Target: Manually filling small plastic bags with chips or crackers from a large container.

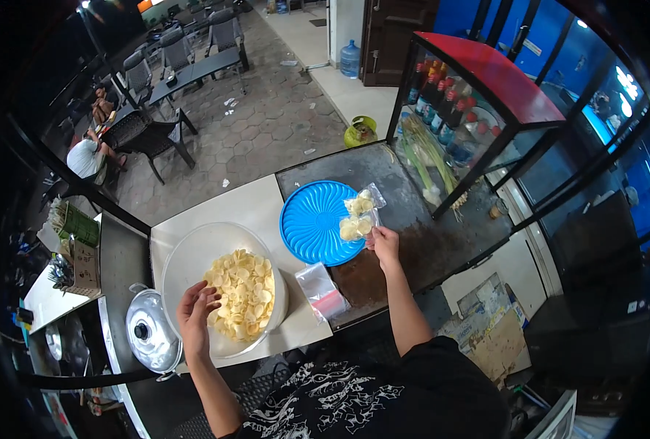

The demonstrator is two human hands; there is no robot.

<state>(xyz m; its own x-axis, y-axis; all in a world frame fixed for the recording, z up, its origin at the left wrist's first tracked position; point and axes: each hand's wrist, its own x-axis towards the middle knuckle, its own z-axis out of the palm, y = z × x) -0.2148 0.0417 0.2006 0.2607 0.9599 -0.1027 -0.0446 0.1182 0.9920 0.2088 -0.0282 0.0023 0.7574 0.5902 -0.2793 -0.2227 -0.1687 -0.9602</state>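
My left hand point(197, 307) is over the left side of a large translucent plastic tub point(185, 249), its fingers loosely curled and apart, with nothing visible in them. Thin yellow chips point(242, 293) are heaped in the tub. With my right hand point(384, 246) I pinch the edge of a small clear plastic bag of chips point(354, 228) above the right side of a round blue plastic lid point(316, 219). Just beyond it, a second filled bag point(361, 203) is at the lid's edge. A pack of clear plastic bags point(320, 291) lies between the tub and my right forearm.
A lidded metal pot point(152, 329) stands left of the tub. At the right, a red-topped glass case point(484, 77) holds sauce bottles point(440, 104) and leeks or scallions point(426, 156). Beyond the counter are a green gas cylinder point(361, 131), chairs and seated people.
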